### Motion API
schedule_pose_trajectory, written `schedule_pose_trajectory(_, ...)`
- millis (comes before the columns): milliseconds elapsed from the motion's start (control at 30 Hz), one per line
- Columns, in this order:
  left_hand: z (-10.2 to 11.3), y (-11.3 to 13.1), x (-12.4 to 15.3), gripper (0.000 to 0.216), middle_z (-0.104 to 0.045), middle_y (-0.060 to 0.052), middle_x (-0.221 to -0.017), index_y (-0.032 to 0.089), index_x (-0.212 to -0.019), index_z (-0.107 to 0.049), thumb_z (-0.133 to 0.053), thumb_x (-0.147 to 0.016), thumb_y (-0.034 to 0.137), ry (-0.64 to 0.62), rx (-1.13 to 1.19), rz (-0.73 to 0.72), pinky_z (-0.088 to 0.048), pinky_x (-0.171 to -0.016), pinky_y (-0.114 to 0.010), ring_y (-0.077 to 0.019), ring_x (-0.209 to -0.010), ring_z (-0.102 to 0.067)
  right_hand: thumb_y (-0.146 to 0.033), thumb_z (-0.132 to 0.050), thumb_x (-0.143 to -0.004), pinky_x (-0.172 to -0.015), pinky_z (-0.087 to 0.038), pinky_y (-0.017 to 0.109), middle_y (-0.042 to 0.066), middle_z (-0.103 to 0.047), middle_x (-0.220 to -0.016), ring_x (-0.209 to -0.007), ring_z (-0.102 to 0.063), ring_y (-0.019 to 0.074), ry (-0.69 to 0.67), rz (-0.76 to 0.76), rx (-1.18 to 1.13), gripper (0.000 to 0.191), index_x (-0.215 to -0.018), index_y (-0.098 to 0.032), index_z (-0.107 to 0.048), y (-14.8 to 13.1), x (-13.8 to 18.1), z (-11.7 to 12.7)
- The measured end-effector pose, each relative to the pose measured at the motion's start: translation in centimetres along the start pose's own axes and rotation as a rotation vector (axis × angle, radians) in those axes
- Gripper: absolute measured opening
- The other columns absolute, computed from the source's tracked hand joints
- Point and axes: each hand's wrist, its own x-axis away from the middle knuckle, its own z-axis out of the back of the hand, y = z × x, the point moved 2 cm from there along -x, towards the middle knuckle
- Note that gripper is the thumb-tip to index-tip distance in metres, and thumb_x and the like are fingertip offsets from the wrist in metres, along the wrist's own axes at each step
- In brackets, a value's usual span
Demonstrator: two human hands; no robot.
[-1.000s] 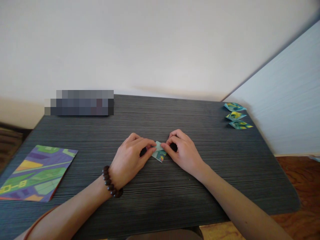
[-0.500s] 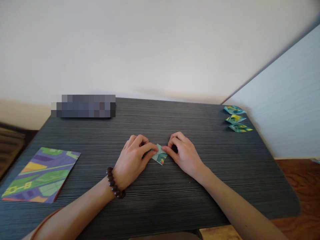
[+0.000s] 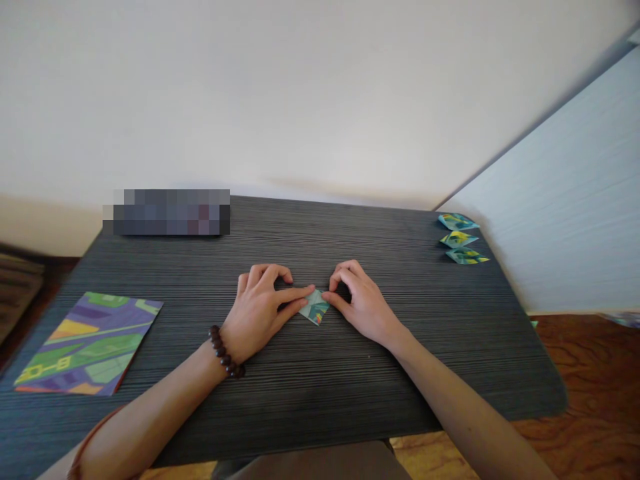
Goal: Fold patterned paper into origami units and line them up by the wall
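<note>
A small folded piece of paper (image 3: 316, 313), pale teal with a patterned lower corner, lies on the dark table between my hands. My left hand (image 3: 257, 303), with a dark bead bracelet (image 3: 225, 353) at its wrist, grips the paper's left side; its index finger reaches to the top corner and its thumb touches the left edge. My right hand (image 3: 364, 300) pinches the right corner between thumb and curled index finger. The fingertips partly cover the paper's upper edges.
Colourful patterned sheets (image 3: 93, 343) lie at the table's left. Three folded paper pieces (image 3: 459, 240) stand in a row at the far right. A blurred-out dark object (image 3: 170, 213) sits at the back left. A wall (image 3: 320, 100) borders the table's (image 3: 320, 400) back.
My left index finger has straightened toward the paper's top corner, and the left middle finger has lifted away. The right hand stays at the right corner. The view has shifted slightly.
</note>
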Motion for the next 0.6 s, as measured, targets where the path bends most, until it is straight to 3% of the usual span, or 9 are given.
schedule_pose_trajectory(600, -0.31, -0.37, 0.0, 0.026, -0.05, -0.005, -0.113, 0.039, -0.11, -0.063, -0.054, -0.086, 0.033, 0.036, 0.052, -0.051, -0.033, -0.093, -0.048, -0.0254, -0.107, -0.039, -0.019, -0.056, -0.084, -0.071, -0.04, 0.026, 0.001, -0.053, -0.087, -0.077, -0.05, 0.0129, -0.089, 0.041, -0.095, 0.003, -0.083, -0.02, -0.053, 0.19, -0.21, 0.86)
